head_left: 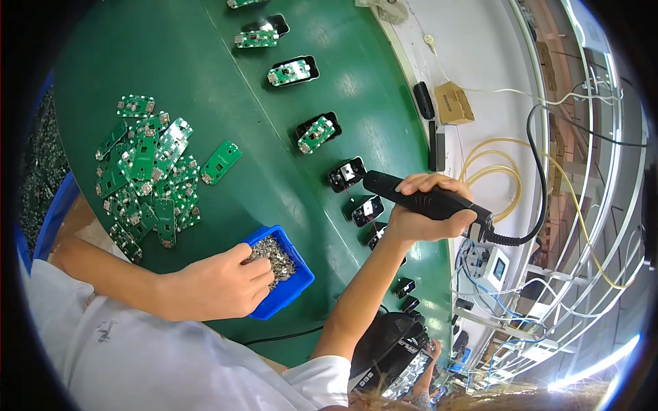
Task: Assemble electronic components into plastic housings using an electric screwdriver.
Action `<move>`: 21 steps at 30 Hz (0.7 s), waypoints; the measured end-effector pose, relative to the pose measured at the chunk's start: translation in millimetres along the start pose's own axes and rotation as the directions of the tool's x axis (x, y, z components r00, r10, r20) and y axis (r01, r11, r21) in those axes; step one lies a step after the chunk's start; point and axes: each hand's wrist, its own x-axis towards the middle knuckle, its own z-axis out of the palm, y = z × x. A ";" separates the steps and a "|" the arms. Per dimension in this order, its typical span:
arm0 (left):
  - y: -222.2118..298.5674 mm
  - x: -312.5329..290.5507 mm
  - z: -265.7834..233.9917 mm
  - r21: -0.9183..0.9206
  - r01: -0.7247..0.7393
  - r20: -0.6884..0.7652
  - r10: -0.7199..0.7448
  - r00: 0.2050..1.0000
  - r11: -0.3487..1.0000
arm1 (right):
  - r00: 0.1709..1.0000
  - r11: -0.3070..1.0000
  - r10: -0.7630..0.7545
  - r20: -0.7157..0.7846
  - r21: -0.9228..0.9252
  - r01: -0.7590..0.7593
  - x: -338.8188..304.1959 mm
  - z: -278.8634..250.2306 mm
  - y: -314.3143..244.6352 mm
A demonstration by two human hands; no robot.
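Note:
My right hand [433, 211] is wrapped round a black electric screwdriver [404, 195] with a cable at its rear end. Its tip meets a small black case [347, 175] on the green table, with a pale part inside. Over a blue bin [301, 277] of small metal screws [274, 260], my left hand [223, 284] has its fingers closed and dipped among them. What the fingertips pinch is hidden. To the left lies a heap of green circuit boards [144, 161], with one loose board [221, 162] beside it.
Cases topped with circuit boards [291, 72] line the far table; more open cases [368, 210] continue nearer. A black machine [384, 342] stands lower right, near another person's hand [433, 351]. Right of the table are a cardboard box [454, 103] and yellow hose [514, 178].

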 end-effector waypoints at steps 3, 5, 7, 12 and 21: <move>1.0 1.0 3.4 -0.064 0.041 0.015 -0.040 0.999 0.997 | 1.000 1.000 0.006 -0.010 0.010 -0.006 1.6 -3.2 -0.6; -1.6 -0.3 -0.1 -0.057 -0.005 0.046 0.008 0.999 0.998 | 1.000 1.000 0.004 0.004 0.005 -0.004 2.7 -4.9 -0.5; -2.0 0.4 -6.0 -0.107 0.036 0.067 -0.029 0.997 0.994 | 1.000 1.000 0.007 0.013 0.025 -0.007 2.1 -4.2 2.2; -3.5 0.1 -0.9 -0.202 0.082 0.074 -0.068 0.995 0.976 | 0.999 0.999 0.018 0.044 0.036 -0.020 5.2 -0.1 5.0; -8.8 -3.3 5.8 -0.065 -0.002 0.032 0.004 0.999 0.998 | 0.978 0.984 0.153 0.142 0.073 -0.165 23.5 9.9 12.9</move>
